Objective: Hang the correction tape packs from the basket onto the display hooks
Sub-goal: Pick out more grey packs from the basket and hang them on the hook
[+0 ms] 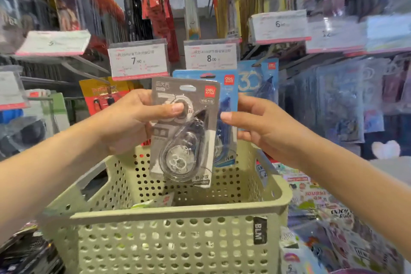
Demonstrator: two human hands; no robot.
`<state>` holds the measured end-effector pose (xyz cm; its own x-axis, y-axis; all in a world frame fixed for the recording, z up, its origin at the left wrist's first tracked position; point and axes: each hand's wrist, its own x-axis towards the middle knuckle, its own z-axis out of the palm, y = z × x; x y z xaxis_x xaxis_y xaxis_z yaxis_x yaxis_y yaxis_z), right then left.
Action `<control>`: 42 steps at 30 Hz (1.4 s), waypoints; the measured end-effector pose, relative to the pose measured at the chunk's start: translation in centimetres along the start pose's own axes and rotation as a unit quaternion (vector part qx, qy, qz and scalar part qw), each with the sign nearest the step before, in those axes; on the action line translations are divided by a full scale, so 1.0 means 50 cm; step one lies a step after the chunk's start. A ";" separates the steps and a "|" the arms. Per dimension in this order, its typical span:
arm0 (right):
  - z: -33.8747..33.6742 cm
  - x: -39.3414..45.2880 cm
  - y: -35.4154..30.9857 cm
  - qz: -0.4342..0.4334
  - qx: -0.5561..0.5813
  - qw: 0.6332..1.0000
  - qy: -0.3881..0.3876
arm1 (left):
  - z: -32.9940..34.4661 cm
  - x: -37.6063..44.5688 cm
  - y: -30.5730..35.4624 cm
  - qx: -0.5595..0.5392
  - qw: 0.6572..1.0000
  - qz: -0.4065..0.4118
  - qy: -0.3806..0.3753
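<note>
Left hand (131, 118) pinches the grey correction tape pack (184, 131) upright above the basket (169, 216), hang-hole up for a hook; right hand (255, 127) grips the blue pack (226, 118) behind, probably separating them

Two price tags face out — 7.90 (139, 60) and 8.00 (211, 58) — with red packets (159, 0) dangling above and sticker sheets (315, 207) spread at lower right.

Price tags (139, 60) crowd hooks; basket (169, 216) mouth open, seemingly unobstructed.
</note>
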<state>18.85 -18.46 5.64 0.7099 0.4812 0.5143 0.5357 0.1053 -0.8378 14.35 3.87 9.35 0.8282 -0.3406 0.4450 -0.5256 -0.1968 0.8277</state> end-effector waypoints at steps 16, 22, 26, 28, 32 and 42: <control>-0.127 -0.084 0.017 -0.059 0.096 0.989 0.092 | 0.077 0.071 0.073 0.035 0.995 0.015 0.093; -0.171 -0.094 0.020 -0.059 0.073 0.989 0.111 | 0.115 0.106 0.097 -0.007 1.000 -0.004 0.022; -0.184 -0.089 0.025 -0.057 0.074 0.989 0.110 | 0.124 0.129 0.110 -0.016 1.000 -0.003 0.012; -0.185 -0.085 0.025 -0.057 0.078 0.990 0.107 | 0.122 0.137 0.113 0.006 1.000 -0.002 0.019; -0.185 -0.077 0.026 -0.056 0.077 0.991 0.098 | 0.124 0.144 0.114 0.008 1.000 0.008 0.017; -0.169 -0.041 0.010 -0.087 0.113 0.987 0.078 | 0.133 0.135 0.131 0.037 0.999 0.021 -0.010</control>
<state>21.52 -26.74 5.68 0.6875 0.3018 0.6605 0.5521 0.3736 -0.7453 15.20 -5.82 15.49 0.8015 -0.3680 0.4713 -0.5732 -0.2485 0.7808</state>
